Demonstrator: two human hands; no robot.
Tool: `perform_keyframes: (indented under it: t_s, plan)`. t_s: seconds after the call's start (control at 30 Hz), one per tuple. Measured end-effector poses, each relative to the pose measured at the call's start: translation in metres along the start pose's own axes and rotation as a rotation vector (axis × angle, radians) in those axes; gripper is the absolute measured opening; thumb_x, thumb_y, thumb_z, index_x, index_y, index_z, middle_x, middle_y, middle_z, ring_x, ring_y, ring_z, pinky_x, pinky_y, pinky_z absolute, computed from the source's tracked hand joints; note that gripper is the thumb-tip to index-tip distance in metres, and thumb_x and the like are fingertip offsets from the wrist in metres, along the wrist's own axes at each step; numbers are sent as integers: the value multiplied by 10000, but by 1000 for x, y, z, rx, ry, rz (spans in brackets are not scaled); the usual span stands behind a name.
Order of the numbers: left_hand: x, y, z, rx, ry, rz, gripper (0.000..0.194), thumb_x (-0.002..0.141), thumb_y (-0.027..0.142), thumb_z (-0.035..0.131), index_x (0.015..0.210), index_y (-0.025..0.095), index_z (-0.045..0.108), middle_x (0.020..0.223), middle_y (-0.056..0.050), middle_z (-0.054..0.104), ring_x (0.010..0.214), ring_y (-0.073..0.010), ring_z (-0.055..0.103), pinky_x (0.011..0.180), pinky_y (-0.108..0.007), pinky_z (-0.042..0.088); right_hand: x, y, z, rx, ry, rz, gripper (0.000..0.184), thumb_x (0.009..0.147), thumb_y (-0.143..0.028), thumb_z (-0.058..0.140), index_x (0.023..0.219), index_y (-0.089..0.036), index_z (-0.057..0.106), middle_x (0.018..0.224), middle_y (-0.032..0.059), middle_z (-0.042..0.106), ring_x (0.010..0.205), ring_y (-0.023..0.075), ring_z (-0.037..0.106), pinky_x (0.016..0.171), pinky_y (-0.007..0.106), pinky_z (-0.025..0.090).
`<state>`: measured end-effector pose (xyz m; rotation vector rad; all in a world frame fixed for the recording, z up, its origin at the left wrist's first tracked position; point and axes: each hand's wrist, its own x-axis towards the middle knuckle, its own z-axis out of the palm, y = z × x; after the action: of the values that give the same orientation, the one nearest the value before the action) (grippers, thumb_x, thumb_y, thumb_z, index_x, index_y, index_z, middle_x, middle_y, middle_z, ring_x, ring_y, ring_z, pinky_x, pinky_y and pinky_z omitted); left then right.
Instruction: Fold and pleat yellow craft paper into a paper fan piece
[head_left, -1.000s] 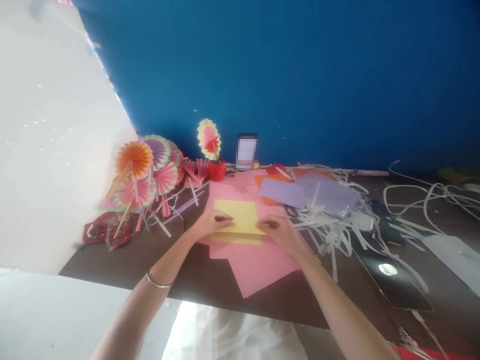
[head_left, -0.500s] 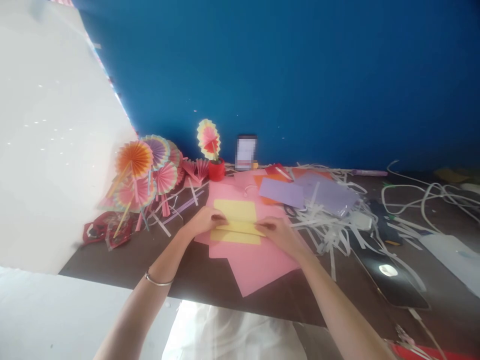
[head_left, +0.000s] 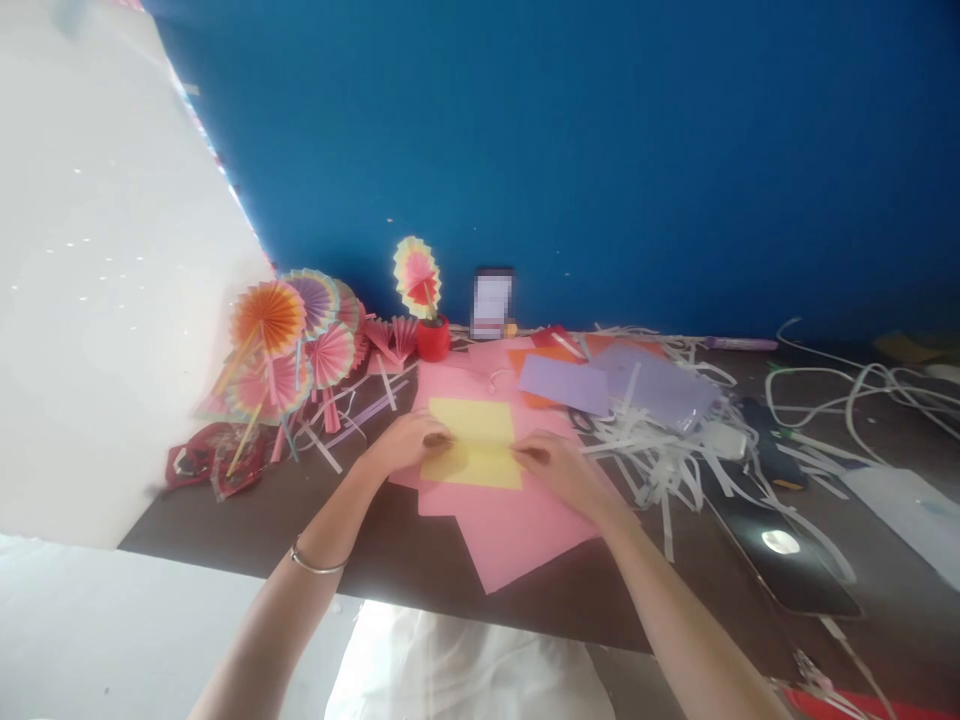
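Between my two hands is a piece of yellow paper [head_left: 480, 445], seen almost edge-on as a narrow band over a flat yellow sheet [head_left: 472, 415]. My left hand [head_left: 409, 445] pinches its left end, and my right hand [head_left: 551, 460] pinches the right end. Both hands are closed, with the fingertips partly hidden. Underneath, overlapping pink sheets [head_left: 499, 545] lie on the dark table.
Folded paper fans [head_left: 268, 318] stand at the left, and a red pot [head_left: 433, 341] holds another fan. Purple paper [head_left: 564, 383], scissors [head_left: 581, 421] and white paper strips [head_left: 660, 455] lie on the right. Nearer me is a dark phone [head_left: 802, 570] with a cable.
The yellow paper between my hands has tilted; its broad folded face has narrowed to a thin band. My left hand has shifted slightly left, and my right hand stays nearly in place.
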<state>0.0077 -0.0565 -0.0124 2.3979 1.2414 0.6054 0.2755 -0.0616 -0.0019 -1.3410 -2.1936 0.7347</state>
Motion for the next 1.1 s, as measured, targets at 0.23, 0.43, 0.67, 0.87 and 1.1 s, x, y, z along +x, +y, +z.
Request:
perform_keyframes:
  t_s: [0.23, 0.43, 0.67, 0.87, 1.1]
  plan:
    - [-1, -1, -3, 105, -13, 77, 186, 818, 186, 528, 902, 213, 693, 845, -13, 703, 824, -156, 563, 764, -277, 431, 0, 6, 2, -59, -3, -108, 183, 825, -233, 468, 832, -219, 650, 878, 37, 631, 834, 174, 596, 780, 310, 469]
    - [-2, -2, -3, 148, -27, 110, 234, 790, 114, 504, 879, 220, 692, 834, 2, 696, 799, -145, 550, 760, -264, 430, -3, 7, 0, -201, -19, -260, 212, 796, -135, 449, 814, -227, 640, 857, 36, 612, 838, 176, 569, 763, 317, 464]
    - [-2, 4, -5, 235, -90, 103, 278, 697, 22, 488, 764, 201, 690, 818, -2, 674, 789, -148, 538, 704, -256, 429, -5, 0, -1, -401, -90, -364, 257, 787, -72, 453, 815, -198, 676, 822, 54, 619, 823, 188, 549, 748, 321, 443]
    - [-4, 11, -8, 292, -120, 37, 265, 671, 53, 505, 729, 221, 701, 901, 12, 693, 840, -157, 581, 679, -264, 418, -7, -7, -2, -440, -86, -317, 286, 783, -86, 444, 811, -228, 690, 820, 43, 609, 793, 171, 543, 715, 295, 432]
    - [-7, 16, -8, 363, -127, -15, 122, 717, 241, 579, 702, 227, 699, 900, -11, 677, 769, -156, 591, 644, -258, 391, -8, -10, -2, -341, -96, -253, 221, 831, -225, 469, 729, -232, 665, 826, 38, 607, 807, 173, 549, 706, 293, 435]
